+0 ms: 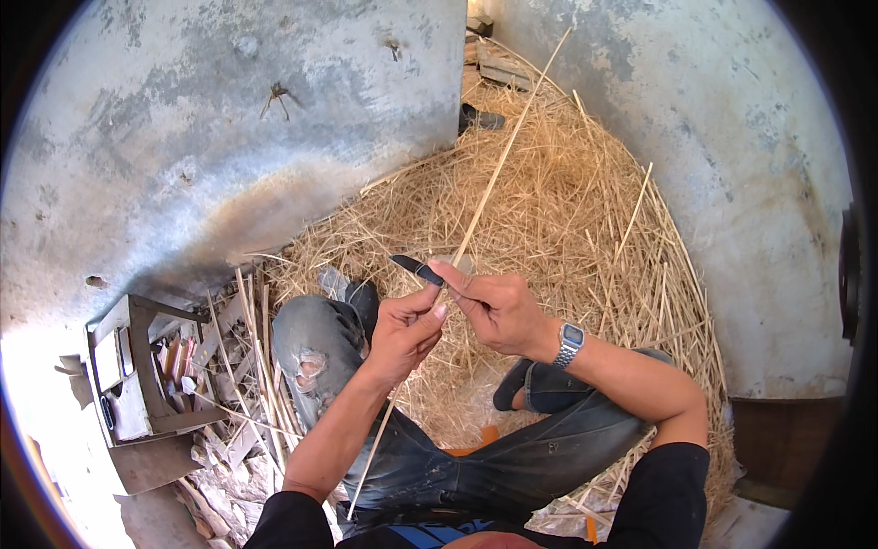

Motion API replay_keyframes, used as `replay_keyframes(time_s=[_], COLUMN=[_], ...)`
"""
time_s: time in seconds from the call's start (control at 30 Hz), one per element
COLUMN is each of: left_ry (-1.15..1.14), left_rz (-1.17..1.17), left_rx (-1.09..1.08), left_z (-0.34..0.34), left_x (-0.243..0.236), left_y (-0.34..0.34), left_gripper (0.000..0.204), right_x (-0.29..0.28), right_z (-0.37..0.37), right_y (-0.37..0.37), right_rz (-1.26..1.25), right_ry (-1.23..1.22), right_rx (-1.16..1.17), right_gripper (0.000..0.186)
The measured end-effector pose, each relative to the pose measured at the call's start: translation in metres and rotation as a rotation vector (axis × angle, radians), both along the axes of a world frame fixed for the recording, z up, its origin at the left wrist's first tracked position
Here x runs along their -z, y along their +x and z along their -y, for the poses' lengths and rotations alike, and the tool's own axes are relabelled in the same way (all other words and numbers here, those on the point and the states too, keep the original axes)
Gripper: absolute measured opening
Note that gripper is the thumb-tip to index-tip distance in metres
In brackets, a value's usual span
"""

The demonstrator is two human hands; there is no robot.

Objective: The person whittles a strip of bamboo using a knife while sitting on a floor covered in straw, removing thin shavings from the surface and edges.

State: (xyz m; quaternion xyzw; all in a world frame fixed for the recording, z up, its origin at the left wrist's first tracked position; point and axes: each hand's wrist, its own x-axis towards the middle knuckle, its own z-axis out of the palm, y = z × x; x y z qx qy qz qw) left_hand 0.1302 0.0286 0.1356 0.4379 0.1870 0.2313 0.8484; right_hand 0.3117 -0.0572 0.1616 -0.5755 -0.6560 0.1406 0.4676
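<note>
A long, thin bamboo strip (pixel 506 154) runs from the far end of the shavings, through my fingers and down past my lap. My left hand (pixel 402 337) is closed, its thumb pressed along the strip. Just to the right and a little farther off, my right hand (pixel 498 309) pinches the same strip near the left fingertips. Between the fingertips a short, dark, curved blade-like piece (pixel 416 268) points to the left. Which hand holds this piece, I cannot tell. My wrist carries a silver watch (pixel 569 344).
Curly pale shavings (pixel 540 192) cover the floor ahead, with loose strips (pixel 672 265) along the right. At left, a worn wooden box (pixel 151 366) holds small items beside upright strips (pixel 261 366). Stained walls (pixel 274 101) enclose the spot. My bent knees (pixel 320 357) flank the work.
</note>
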Motion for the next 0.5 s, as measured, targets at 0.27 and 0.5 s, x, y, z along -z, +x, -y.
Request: replay_keyframes(time_s=[0.27, 0.5], left_ry=[0.072, 0.058], left_rz=[-0.060, -0.091], left_rx=[0.042, -0.042], left_z=[-0.003, -0.004], left_x=[-0.005, -0.003], left_y=[-0.001, 0.006], left_gripper=[0.040, 0.044], right_x=[-0.018, -0.028], right_z=[-0.002, 0.001], right_y=[0.008, 0.016], right_rz=[-0.123, -0.619], right_ry=[-0.120, -0.546], right_rx=[-0.038, -0.322], right_gripper=[0.036, 0.037])
